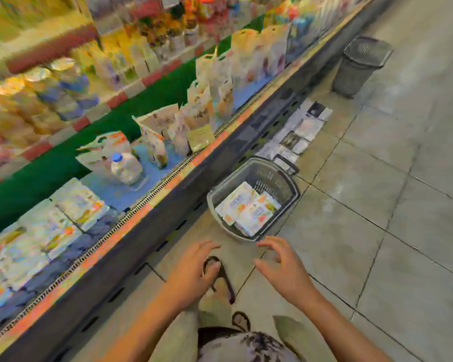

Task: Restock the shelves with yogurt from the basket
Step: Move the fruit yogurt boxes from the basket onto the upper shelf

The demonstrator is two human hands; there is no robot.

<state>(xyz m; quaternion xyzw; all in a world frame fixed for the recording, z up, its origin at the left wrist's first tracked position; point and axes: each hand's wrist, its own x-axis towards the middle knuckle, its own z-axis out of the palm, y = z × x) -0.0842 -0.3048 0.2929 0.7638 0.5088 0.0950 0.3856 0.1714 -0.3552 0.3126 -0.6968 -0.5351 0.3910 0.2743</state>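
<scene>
A grey basket (285, 178) stands on the tiled floor beside the cooler's dark base. Flat white yogurt packs (247, 209) with colourful print lie inside it. My left hand (194, 273) and my right hand (283, 267) hover just in front of the basket, fingers spread and loosely bent, holding nothing. The bottom shelf (120, 190) on the left carries similar yogurt packs (73, 205) at its near end.
A plastic bottle (126, 167) with a blue cap and several paper bags stand further along the shelf. A second dark basket (358, 64) stands on the floor far ahead. Papers (296, 134) lie against the cooler base. My sandalled feet are below my hands.
</scene>
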